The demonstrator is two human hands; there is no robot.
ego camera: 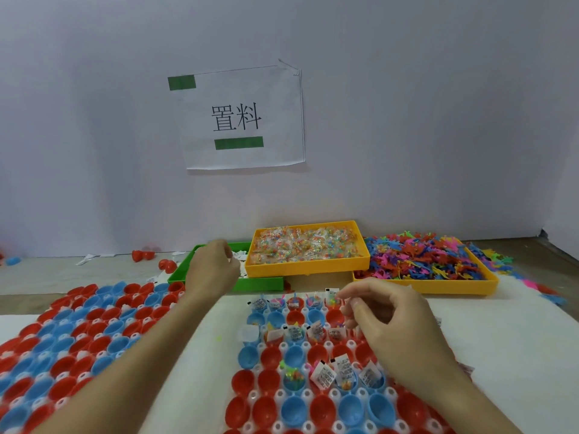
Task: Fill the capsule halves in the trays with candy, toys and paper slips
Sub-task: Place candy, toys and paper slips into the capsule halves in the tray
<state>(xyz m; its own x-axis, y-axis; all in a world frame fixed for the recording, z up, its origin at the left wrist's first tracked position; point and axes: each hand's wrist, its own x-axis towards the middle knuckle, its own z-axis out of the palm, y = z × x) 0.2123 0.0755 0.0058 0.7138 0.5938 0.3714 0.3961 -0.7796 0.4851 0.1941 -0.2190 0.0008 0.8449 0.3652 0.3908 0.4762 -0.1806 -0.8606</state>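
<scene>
A white tray [316, 399] of red and blue capsule halves lies in front of me; several halves in its far and middle rows hold paper slips, candy or small toys. My right hand [385, 321] hovers over the tray's far right part, fingers loosely curled, nothing visible between them. My left hand [213, 267] reaches into the green tray [260, 282] of white paper slips [239, 254], fingers curled downward; it is blurred and its fingertips are hidden. Behind stand a yellow tray [308, 270] of candy packets [304, 245] and a yellow tray [438, 287] heaped with colourful rubbery toys [419, 258].
A second tray [78, 330] packed with red and blue capsule halves lies at the left. Loose red capsule halves [142, 255] and stray slips sit near the wall. Toys spill over the right tray's edge [498, 256]. A paper sign [241, 117] is taped to the wall.
</scene>
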